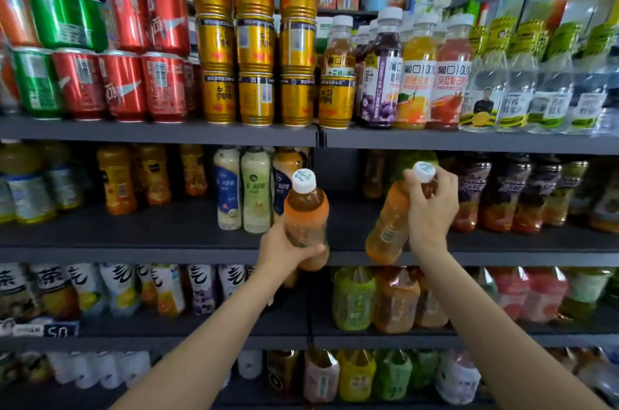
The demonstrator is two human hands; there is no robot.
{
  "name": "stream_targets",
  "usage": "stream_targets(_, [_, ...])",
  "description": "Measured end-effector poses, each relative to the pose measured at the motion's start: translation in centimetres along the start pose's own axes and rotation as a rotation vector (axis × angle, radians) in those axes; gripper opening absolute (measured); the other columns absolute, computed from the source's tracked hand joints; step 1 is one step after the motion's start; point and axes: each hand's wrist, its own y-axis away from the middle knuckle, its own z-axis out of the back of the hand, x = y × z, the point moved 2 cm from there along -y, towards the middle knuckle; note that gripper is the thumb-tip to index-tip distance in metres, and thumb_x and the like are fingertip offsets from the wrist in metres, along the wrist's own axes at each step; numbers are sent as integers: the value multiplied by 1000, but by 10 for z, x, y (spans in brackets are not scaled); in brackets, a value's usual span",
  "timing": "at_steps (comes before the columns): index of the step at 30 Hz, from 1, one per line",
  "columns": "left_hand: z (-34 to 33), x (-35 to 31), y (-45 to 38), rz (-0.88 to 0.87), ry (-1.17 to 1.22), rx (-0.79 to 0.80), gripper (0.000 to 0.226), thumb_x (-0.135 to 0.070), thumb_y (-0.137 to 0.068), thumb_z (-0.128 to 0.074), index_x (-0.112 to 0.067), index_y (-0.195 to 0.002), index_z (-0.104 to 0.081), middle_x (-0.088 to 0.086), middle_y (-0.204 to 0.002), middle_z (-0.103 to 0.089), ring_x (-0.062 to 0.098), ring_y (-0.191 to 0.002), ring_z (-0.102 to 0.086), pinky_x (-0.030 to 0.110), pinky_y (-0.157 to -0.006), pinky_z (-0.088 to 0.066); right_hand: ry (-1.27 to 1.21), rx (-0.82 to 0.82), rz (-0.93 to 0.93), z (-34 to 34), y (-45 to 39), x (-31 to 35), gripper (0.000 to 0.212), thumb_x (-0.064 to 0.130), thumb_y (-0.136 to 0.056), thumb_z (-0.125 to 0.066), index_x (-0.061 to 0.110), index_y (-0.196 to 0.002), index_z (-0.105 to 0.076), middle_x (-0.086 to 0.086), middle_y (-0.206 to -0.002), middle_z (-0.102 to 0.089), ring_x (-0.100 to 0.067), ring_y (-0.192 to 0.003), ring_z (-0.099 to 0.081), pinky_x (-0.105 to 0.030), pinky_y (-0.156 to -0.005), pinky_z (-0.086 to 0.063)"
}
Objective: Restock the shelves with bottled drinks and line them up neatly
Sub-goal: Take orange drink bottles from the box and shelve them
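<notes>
Stock: two amber plastic bottles, white-capped, one gripped in left hand (288,250), one (390,222) in right hand (432,208) (fingers curled round each); to be stood upright in the dark shelf (187,253) gap, labels forward.

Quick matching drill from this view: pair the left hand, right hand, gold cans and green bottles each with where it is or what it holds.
Things:
1. left hand
2. right hand
3. gold cans
4. green bottles

Places or states:
A. stacked on the top shelf
B. grip low on the body of an upright amber bottle
C. standing on the shelf below the hands
D. grip near the cap of a tilted amber bottle

Pairs: 1-B, 2-D, 3-A, 4-C

The left hand's bottle stands upright; the right hand's bottle leans, base toward the left.
</notes>
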Motion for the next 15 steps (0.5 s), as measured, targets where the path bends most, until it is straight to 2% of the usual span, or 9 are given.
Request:
stream_targets(2, [-19,-1,-14,21,-22,-41,66,-22,-61,-86,-12,-119,-54,5,-114,-64,20,-108,-58,33,-92,-46,-9,44,6,-9,-14,-21,31,21,-87,-64,1,-109,-58,-1,-101,-49,-19,-99,-52,-13,-82,-33])
stream_targets(4, [-39,-4,-29,44,-44,-80,67,-22,-61,-86,-10,-119,-54,5,-114,-64,20,-106,-59,33,-91,-47,-28,104,23,-19,-31,-36,31,20,-87,-64,1,-111,-59,-4,-104,-51,-14,-99,-50,-6,-80,-32])
stream_targets(6, [-58,-7,-43,55,-62,-99,67,-19,-62,-85,-9,-120,-53,2,-112,-62,18,-104,-57,27,-87,-44,-28,160,44,-30,-49,-45,32,20,-87,-64,2,-113,-58,-7,-109,-54,-8,-99,-46,-2,-80,-30])
stream_targets(11, [-89,-14,-76,98,-123,-138,67,-24,-66,-83,-11,-123,-51,6,-114,-62,23,-108,-57,27,-84,-43,-116,315,-73,-66,-84,-68,47,22,-88,-62,7,-130,-48,-11,-132,-49,-21,-125,-44,-28,-106,-32])
stream_targets(13, [-95,-16,-86,122,-154,-121,65,-28,-67,-82,-12,-123,-51,6,-117,-61,24,-110,-56,29,-87,-45,-77,442,-130,-76,-88,-78,57,24,-85,-65,10,-135,-43,-11,-135,-45,-24,-127,-43,-32,-107,-33])
stream_targets(15, [-100,-15,-92,139,-180,-113,66,-30,-70,-80,-14,-126,-49,5,-121,-60,24,-113,-55,33,-92,-46,-24,606,-141,-76,-80,-94,73,21,-81,-70,17,-142,-31,-9,-138,-39,-22,-127,-41,-27,-103,-34])
